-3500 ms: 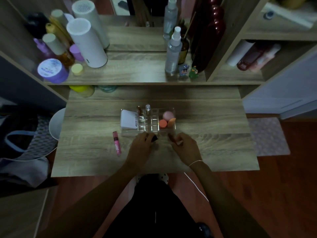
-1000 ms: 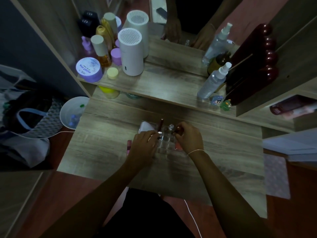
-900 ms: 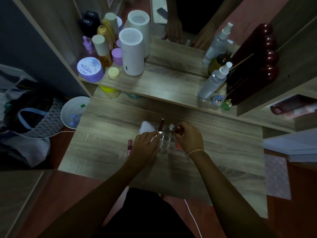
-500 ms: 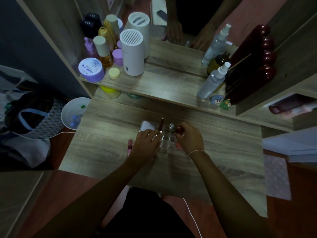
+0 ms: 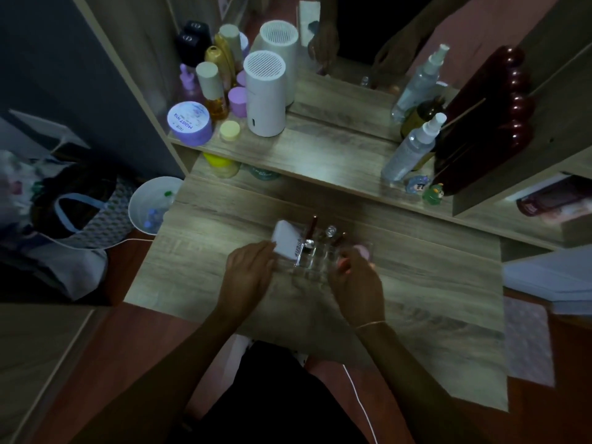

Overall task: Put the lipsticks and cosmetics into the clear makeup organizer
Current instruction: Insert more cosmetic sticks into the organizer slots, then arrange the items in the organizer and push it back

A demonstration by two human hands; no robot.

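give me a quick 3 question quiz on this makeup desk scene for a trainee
1. True or false: the clear organizer stands on the upper shelf.
2. Which hand is next to the white box? A) left hand B) right hand
3. Fill in: the pink sponge sits at the organizer's ___ end.

Key:
1. False, it stands on the desk.
2. A
3. right

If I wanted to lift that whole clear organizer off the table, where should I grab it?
Probably by its two short end walls, one hand from each side, low down. The clear makeup organizer is a long, open-topped box with lipsticks standing upright in it, so gripping from above would likely knock them. The left hand and right hand already flank it.
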